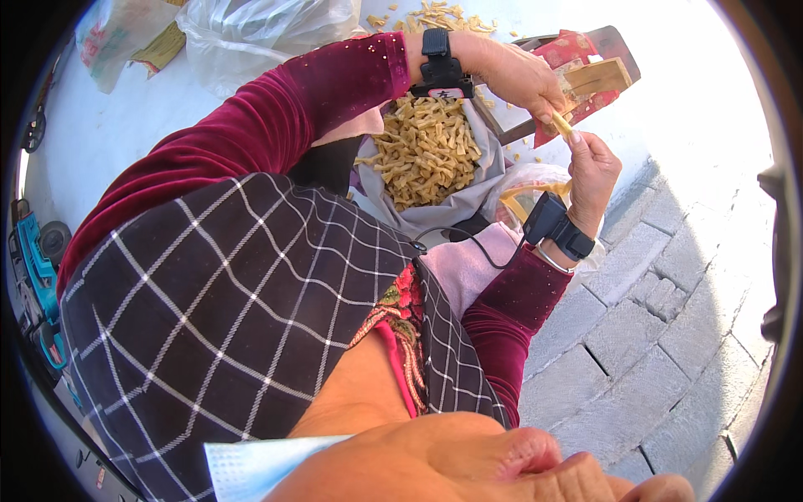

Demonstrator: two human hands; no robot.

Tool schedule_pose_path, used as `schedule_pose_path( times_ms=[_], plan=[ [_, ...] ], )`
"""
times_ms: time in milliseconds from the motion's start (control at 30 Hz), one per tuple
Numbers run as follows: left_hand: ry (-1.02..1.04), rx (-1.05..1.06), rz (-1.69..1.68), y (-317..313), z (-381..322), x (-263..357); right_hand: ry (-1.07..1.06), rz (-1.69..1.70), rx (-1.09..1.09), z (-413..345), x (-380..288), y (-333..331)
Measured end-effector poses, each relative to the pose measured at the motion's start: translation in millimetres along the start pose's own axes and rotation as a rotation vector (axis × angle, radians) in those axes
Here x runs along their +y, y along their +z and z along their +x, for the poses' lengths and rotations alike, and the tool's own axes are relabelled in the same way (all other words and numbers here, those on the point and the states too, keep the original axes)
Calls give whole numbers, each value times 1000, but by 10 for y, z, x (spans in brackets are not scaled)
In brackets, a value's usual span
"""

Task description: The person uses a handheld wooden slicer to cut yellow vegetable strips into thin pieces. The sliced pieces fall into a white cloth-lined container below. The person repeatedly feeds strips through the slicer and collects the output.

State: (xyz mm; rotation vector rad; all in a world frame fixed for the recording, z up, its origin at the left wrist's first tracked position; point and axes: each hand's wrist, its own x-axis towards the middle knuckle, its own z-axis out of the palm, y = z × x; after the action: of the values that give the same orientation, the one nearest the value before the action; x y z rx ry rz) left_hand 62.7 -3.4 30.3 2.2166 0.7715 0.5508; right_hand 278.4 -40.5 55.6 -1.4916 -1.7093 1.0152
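My left hand (524, 81) and my right hand (593, 166) meet at the upper right, each pinching one end of a short pale-yellow strip (561, 125). Just behind the fingertips, a wooden block (596, 76) stands on a red patterned cloth (568, 47) over a dark-edged board or frame (608, 41). Left of my hands, below my left wrist, a cloth-lined container (492, 147) holds a heap of short yellowish pieces (426, 154). What the strip is made of, I cannot tell.
More yellowish pieces (439, 17) lie loose on the pale ground at the top. Clear plastic bags (251, 37) rest at the upper left, and another plastic bag (533, 182) lies by my right wrist. Grey paving (621, 339) spans the right; a teal wheeled object (37, 270) stands far left.
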Motion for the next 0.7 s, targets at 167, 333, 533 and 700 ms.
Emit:
schedule_pose_path(
  times_ms=[167, 333, 533, 700],
  plan=[
    [-160, 377, 317, 80, 262, -237, -85, -213, 250, 356, 130, 107],
    [-207, 536, 321, 173, 515, -509, -163, -363, 573, 595, 229, 305],
    [-297, 490, 305, 185, 572, -503, -45, -660, 433, 739, 385, 272],
    [-407, 233, 397, 54, 306, -317, 90, -284, 318, 607, 358, 166]
  ],
)
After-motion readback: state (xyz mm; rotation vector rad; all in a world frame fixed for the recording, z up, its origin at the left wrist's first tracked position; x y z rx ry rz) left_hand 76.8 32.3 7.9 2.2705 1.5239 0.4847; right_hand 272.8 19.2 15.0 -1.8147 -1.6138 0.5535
